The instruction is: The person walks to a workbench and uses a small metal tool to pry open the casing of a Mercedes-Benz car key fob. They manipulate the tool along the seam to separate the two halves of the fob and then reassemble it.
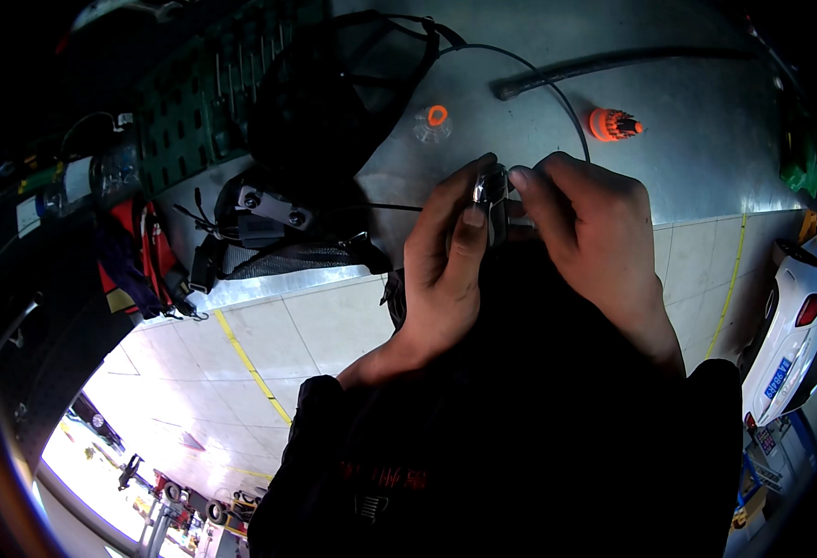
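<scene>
Close above the front edge of the metal bench, my left hand (445, 265) grips a small dark object with a shiny, glassy top (490, 186) between thumb and fingers. Its exact kind is not clear. My right hand (599, 219) is curled at the object's right side, thumb and forefinger pinched together by its upper edge. Whether something tiny sits in that pinch cannot be made out. Beyond the hands stand a clear dome-shaped piece with an orange ring (434, 121) and an orange screwdriver-bit holder (613, 125) full of dark bits.
A dark bar (613, 65) and a thin black cable (562, 88) lie on the bench (390, 172). To the left are a black cap (334, 102), a strapped grey device (274, 206), a green tool rack (181, 135) and a red-and-black bag (139, 251). A white car (790, 335) stands far right.
</scene>
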Motion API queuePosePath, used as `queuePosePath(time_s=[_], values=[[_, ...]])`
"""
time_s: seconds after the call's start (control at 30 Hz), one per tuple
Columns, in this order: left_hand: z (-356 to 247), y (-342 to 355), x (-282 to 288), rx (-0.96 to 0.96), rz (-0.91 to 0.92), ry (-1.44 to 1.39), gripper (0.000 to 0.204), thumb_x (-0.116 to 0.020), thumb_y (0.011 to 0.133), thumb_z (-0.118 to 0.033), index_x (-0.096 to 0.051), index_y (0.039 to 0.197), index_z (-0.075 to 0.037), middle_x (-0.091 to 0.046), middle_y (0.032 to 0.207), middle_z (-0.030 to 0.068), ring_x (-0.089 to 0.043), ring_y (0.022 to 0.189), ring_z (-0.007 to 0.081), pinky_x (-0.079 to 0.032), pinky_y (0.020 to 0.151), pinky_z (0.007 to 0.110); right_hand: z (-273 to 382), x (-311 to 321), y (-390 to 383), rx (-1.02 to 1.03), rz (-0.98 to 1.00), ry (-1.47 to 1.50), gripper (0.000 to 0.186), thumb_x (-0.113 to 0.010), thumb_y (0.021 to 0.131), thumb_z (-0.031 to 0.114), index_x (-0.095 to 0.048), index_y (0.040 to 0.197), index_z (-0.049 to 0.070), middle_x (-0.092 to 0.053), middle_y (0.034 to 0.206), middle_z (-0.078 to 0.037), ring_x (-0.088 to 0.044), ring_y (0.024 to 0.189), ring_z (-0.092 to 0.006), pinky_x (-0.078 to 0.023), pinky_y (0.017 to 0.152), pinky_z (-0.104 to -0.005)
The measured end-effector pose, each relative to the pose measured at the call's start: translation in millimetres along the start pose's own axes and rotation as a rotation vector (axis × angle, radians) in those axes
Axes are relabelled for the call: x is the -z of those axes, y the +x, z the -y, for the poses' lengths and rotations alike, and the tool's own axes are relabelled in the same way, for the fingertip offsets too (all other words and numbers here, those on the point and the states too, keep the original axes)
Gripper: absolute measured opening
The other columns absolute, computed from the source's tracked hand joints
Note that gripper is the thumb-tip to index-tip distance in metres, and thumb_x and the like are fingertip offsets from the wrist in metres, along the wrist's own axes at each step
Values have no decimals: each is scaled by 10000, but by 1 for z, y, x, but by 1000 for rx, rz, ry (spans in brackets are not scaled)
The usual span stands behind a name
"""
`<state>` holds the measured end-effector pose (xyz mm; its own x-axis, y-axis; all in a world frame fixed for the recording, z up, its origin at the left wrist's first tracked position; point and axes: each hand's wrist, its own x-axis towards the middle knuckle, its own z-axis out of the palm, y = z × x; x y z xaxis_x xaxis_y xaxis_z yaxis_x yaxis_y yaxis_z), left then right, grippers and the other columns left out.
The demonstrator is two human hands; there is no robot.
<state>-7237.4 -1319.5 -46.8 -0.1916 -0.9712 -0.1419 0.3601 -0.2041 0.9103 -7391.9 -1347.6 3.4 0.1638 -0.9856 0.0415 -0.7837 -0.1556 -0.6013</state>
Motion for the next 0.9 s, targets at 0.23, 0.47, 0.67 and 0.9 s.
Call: queuePosePath(time_s=[0.23,0.47,0.67,0.9], values=[[-9,5,-5,19,17,-94,396,-419,1020,-205,-421,1338,31,-534,1200,130,-573,1051,191,-521,880,346,2,-5,5,11,-133,148,104,-674,850,127,-629,871,36,-643,716,-86,-633,603,-223,-474,513,-305],[-4,7,-2,-6,-5,-111,389,-425,1020,-222,-451,1317,30,-551,1168,128,-572,1024,177,-514,850,313,2,-1,3,60,-41,97,175,-686,819,40,-669,994,39,-698,849,-124,-701,714,-248,-533,596,-288],[-7,3,0,134,-82,221,346,-531,953,-105,-501,1275,19,-630,1045,91,-607,889,128,-482,764,246,7,0,-3,-13,43,-68,149,-672,838,88,-661,984,60,-682,801,-105,-666,648,-256,-511,556,-308],[-7,2,0,-5,-123,553,364,-593,879,-41,-539,1237,-2,-659,956,113,-630,765,115,-495,682,241,6,-6,-5,72,115,-123,126,-636,846,71,-633,969,47,-647,752,-114,-634,643,-277,-496,551,-349]])
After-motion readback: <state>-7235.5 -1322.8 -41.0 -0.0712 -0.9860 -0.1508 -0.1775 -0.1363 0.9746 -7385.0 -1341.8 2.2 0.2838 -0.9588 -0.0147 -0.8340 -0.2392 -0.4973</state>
